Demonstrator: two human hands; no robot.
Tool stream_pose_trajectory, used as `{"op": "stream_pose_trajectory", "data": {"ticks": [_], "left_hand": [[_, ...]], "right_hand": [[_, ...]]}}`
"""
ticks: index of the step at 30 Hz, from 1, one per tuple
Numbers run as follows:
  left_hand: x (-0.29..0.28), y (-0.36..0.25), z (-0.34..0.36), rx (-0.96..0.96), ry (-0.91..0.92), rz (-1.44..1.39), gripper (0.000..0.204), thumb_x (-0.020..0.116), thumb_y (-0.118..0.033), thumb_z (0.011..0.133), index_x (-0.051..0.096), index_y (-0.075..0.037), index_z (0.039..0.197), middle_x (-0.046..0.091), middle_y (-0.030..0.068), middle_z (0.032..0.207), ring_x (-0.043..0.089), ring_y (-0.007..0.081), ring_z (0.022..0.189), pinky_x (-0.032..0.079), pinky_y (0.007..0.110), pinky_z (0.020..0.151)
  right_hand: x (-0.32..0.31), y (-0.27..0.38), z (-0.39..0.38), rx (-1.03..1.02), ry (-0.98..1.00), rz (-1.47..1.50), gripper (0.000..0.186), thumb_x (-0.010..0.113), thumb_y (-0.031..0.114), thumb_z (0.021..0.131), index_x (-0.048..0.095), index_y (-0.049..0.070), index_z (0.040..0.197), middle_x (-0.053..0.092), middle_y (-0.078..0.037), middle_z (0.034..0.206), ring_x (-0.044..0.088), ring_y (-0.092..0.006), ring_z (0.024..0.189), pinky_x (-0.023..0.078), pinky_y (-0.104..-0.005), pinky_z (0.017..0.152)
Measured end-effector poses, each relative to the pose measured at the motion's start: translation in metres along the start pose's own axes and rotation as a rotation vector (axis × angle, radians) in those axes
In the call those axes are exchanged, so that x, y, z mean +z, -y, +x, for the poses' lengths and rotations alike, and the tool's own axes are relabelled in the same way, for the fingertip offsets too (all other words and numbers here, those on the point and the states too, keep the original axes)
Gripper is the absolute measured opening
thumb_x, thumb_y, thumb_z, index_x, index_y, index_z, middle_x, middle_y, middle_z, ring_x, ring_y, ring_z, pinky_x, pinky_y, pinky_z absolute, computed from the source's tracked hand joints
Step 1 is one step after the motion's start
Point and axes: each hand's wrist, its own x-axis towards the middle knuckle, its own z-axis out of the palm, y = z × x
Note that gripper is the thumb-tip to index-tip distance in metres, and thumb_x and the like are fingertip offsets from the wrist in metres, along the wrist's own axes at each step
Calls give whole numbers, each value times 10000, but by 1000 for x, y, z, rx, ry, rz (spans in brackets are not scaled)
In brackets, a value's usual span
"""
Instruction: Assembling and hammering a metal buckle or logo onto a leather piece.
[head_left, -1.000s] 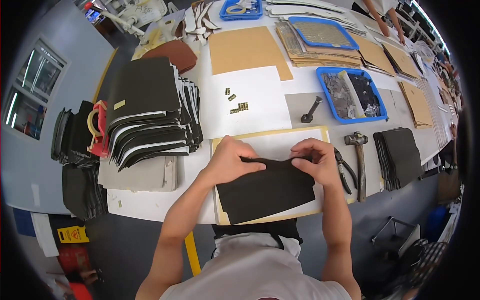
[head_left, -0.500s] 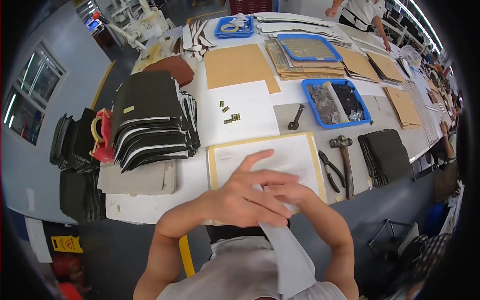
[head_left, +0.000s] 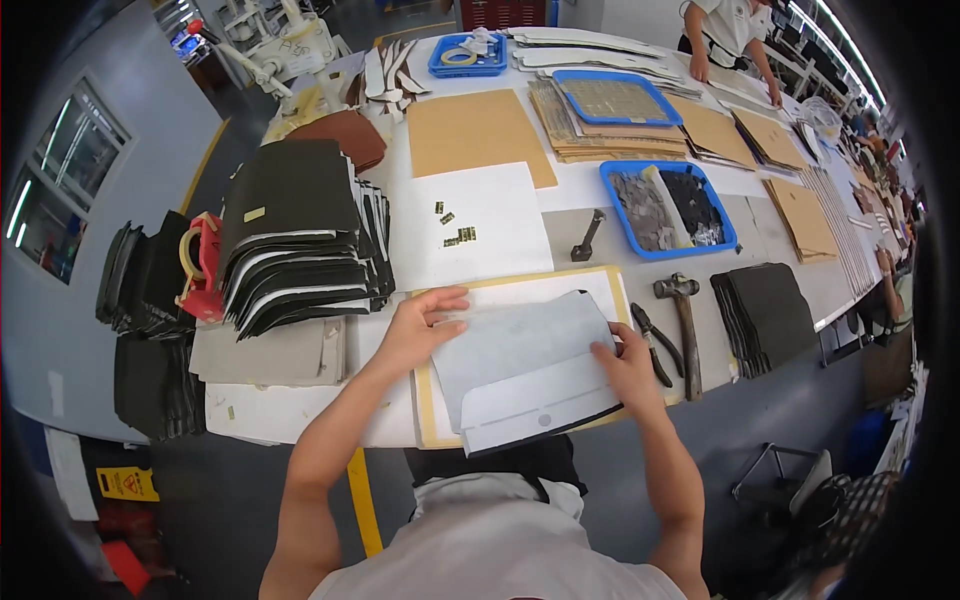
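Observation:
A pale grey panel [head_left: 530,340], probably leather or fabric backing, lies tilted over a white board with yellow taped edges [head_left: 428,408]. Across its near part runs a straight-edged strip with a small round mark, and a dark edge shows beneath. My left hand [head_left: 420,328] pinches the panel's far left corner, thumb on top and index finger stretched along the board. At the right edge, my right hand [head_left: 630,372] grips the panel with its thumb above and its other fingers partly hidden. Small dark-and-gold pieces [head_left: 460,237] lie on a white sheet [head_left: 510,215] beyond.
Right of the board are pliers [head_left: 660,345], a hammer [head_left: 685,335] and dark panels [head_left: 765,315]. A black metal tool [head_left: 588,237] stands near a blue tray [head_left: 735,235] of small pieces. Tall dark stacks [head_left: 290,200] and a red tape dispenser [head_left: 205,270] stand left. Another person [head_left: 725,35] works at the far right.
The panel, which hung edge-on below my crossed hands, now lies spread over the board. My hands have moved apart, left hand to its left corner and right hand to its right edge.

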Motion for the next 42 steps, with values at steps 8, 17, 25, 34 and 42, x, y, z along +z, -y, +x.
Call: {"op": "stream_pose_trajectory", "data": {"ticks": [8,17,25,34,42], "left_hand": [[31,4,16,676,-279,899,312,740,-185,890,738,-63,1177,680,98,1043,624,253,979,504,366,867],[70,14,7,788,-162,965,329,771,-244,879,758,-59,1152,541,41,858,535,229,816,431,377,698],[73,17,7,792,-122,1014,355,744,-269,904,736,-64,1194,521,28,864,526,212,827,424,359,707],[73,7,10,768,-97,1026,399,741,-244,893,724,-83,1258,536,48,884,524,244,828,417,389,714],[76,21,7,888,-184,984,437,777,-285,850,731,-66,1225,539,47,886,548,243,866,413,404,721]], "right_hand": [[6,20,-8,-18,-71,5,551,710,104,911,540,-6,1424,669,-33,721,557,-73,565,409,-269,514],[-48,35,2,-259,-173,-533,342,736,154,880,717,30,1199,723,-120,735,686,-206,626,537,-327,620],[-125,22,142,-327,-408,-612,255,705,148,855,790,62,1080,770,-169,948,753,-314,853,582,-397,794],[-100,40,216,-299,-237,-750,306,753,278,828,810,126,1088,773,-165,968,746,-342,925,582,-423,855],[-61,31,241,-153,-350,-892,211,691,192,810,788,30,903,754,-246,981,749,-392,935,601,-478,845]]}}
